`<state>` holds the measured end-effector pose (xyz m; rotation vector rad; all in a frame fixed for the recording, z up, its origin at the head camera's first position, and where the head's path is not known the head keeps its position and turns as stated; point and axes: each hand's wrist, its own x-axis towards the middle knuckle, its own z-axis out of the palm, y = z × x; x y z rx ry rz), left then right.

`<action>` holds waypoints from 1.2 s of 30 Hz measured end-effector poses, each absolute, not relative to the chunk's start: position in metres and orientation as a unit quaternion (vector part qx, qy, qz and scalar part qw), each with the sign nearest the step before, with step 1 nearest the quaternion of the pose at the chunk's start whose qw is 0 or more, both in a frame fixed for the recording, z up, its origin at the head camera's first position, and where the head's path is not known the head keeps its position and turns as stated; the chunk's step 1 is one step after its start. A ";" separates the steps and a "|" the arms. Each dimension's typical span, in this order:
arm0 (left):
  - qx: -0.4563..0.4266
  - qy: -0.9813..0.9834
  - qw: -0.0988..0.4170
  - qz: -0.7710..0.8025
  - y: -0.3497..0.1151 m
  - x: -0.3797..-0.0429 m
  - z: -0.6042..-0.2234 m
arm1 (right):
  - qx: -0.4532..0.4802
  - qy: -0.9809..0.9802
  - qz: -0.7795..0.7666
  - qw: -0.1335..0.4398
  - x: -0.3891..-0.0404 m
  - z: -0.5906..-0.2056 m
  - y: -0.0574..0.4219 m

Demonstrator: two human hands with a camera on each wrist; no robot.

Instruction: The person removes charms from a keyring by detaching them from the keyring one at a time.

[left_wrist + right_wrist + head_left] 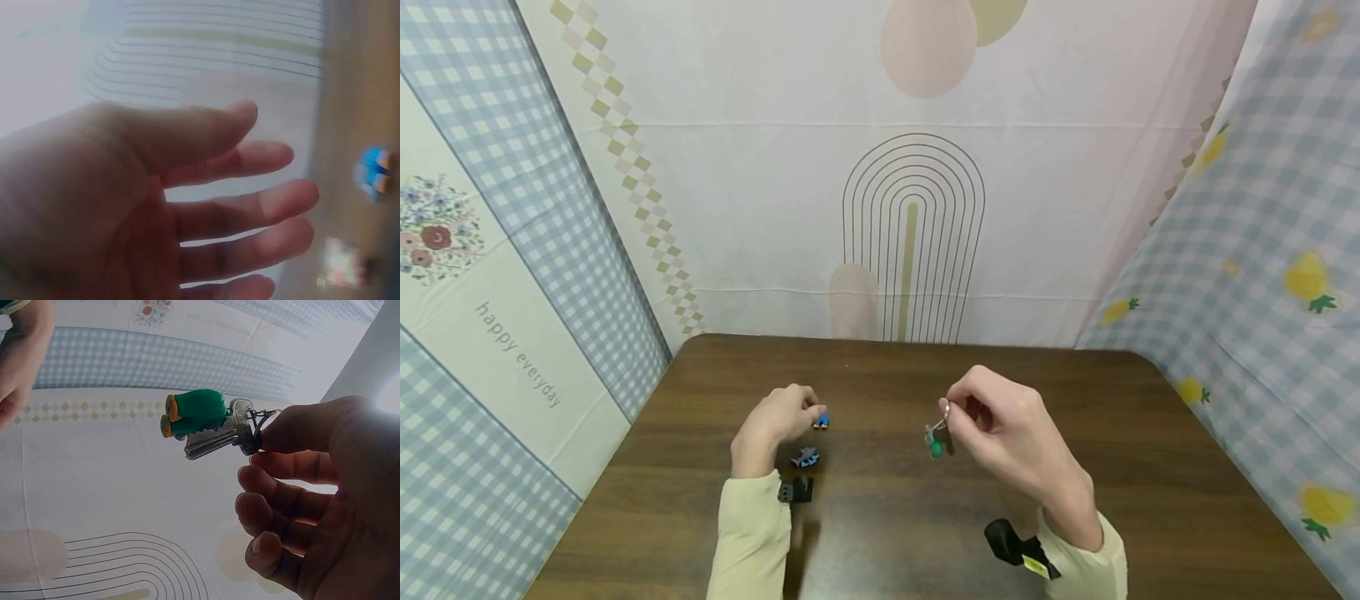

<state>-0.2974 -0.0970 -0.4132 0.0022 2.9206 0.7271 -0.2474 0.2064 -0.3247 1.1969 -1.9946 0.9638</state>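
Observation:
My right hand pinches a metal key ring between thumb and forefinger, up off the table. From the ring hang keys and a green charm with orange ends, shaped like small legs and feet. My left hand is over the left part of the table, its fingers apart and slightly bent, with nothing between them in the left wrist view. Close by its fingertips lies a small blue piece with orange ends. Nearer to me, beside the left wrist, is a small blue-and-grey thing, its kind unclear.
The brown wooden table extends under both hands. Behind it hangs a white patterned cloth, with checked cloths at the sides. A blurred pale, reddish thing shows near the blue piece in the left wrist view.

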 end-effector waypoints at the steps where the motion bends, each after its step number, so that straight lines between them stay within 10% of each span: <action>1: 0.005 0.968 0.059 0.242 -0.095 -0.296 -0.409 | 0.454 -0.753 0.365 0.307 -0.248 -0.325 0.206; 36: 0.320 0.879 -0.163 0.312 -0.014 -0.239 -0.334 | 0.465 -0.742 0.359 0.323 -0.262 -0.323 0.209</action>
